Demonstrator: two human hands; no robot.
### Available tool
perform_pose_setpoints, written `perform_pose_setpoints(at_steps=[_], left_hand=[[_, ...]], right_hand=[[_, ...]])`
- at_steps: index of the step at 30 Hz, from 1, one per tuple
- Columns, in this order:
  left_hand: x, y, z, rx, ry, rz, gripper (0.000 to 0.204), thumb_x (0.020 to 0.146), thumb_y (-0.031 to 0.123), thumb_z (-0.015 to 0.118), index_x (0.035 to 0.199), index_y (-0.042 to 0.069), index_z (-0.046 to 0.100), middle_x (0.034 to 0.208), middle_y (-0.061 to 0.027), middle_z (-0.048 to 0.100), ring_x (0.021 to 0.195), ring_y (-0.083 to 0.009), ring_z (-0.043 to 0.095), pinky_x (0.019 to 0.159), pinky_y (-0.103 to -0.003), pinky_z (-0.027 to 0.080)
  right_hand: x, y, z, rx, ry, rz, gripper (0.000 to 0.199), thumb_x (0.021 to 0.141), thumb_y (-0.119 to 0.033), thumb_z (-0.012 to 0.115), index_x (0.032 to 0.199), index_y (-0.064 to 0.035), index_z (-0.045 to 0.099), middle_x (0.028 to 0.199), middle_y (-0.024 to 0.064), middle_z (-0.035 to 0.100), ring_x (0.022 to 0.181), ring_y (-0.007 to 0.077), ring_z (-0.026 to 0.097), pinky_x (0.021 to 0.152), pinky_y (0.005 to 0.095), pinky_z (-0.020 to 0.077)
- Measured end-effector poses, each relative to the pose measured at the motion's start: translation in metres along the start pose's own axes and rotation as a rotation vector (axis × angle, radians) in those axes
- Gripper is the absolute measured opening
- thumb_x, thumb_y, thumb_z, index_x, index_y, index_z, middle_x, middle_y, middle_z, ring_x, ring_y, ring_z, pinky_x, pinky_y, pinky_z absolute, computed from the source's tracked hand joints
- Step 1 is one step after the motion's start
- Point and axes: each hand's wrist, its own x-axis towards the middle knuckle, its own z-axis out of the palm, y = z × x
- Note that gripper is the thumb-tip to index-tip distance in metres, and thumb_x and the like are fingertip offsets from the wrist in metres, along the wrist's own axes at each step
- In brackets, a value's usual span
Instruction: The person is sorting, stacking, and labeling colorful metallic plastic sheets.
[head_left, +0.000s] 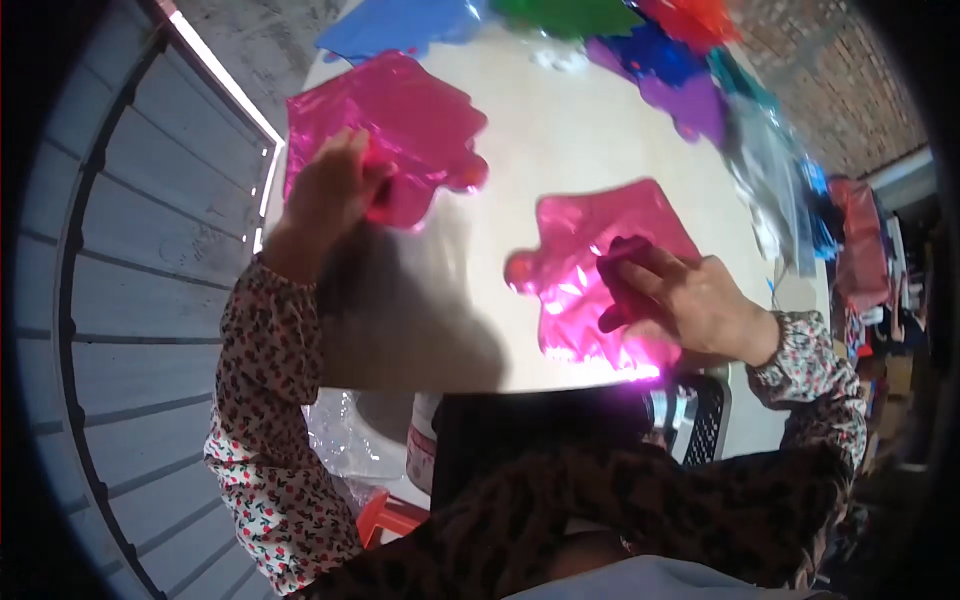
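Two flat pink foil balloons with scalloped or pointed edges and small tabs lie on the pale table (560, 130). My left hand (335, 185) is on the left pink foil balloon (410, 115), its fingers bunched at the foil; motion blurs it a little. Lower and to the right, my right hand (700, 300) rests on the other pink foil balloon (590, 240), fingers stretched over the shiny surface, where they cast dark reflections. Whether each balloon is a single sheet or a stack, I cannot tell.
Along the far edge lie blue foil (400, 30), green foil (570, 15), red foil (700, 20) and purple foil (690, 105). Clear plastic bags (770, 190) hang at the right edge. A grey slatted metal panel (140, 250) stands at left; a red stool (390, 515) is below.
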Motion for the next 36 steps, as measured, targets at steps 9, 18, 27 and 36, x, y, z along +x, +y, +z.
perform_pose_setpoints(at_steps=[9,18,27,36], left_hand=[[0.08,-0.015,-0.061,-0.247,-0.323,-0.166,0.029,0.084,0.02,0.057,0.105,0.0,0.057,0.101,-0.0209,0.06,0.095,-0.0366,0.057,0.082,-0.04,0.046],[0.106,-0.09,0.007,-0.081,-0.462,-0.354,0.035,0.085,0.025,0.053,0.11,0.001,0.057,0.105,-0.0219,0.059,0.101,-0.0364,0.056,0.085,-0.039,0.045],[0.126,-0.11,0.043,-0.086,-0.29,-0.434,0.029,0.083,0.022,0.054,0.106,0.006,0.062,0.102,-0.0203,0.06,0.097,-0.0379,0.056,0.084,-0.043,0.045],[0.122,-0.113,0.064,-0.209,-0.091,-0.349,0.029,0.084,0.026,0.056,0.105,0.006,0.063,0.103,-0.02,0.061,0.098,-0.0352,0.058,0.085,-0.039,0.045]], right_hand=[[0.282,0.061,-0.075,0.467,0.529,-0.336,0.038,0.083,-0.031,0.064,0.105,-0.0012,0.056,0.085,0.013,0.062,0.074,0.0199,0.059,0.066,0.0321,0.0472],[0.461,0.076,-0.023,0.573,0.545,-0.106,0.034,0.078,-0.032,0.067,0.096,-0.0042,0.059,0.087,0.0159,0.062,0.079,0.0314,0.06,0.072,0.0384,0.0461],[0.469,0.073,-0.017,0.482,0.864,-0.113,0.027,0.079,-0.032,0.064,0.084,-0.006,0.064,0.075,0.0156,0.063,0.075,0.0299,0.061,0.069,0.0387,0.0449],[0.474,0.081,-0.027,0.657,0.632,0.158,0.029,0.081,-0.034,0.064,0.092,-0.0084,0.068,0.085,0.0125,0.066,0.082,0.027,0.063,0.074,0.0375,0.0469]])
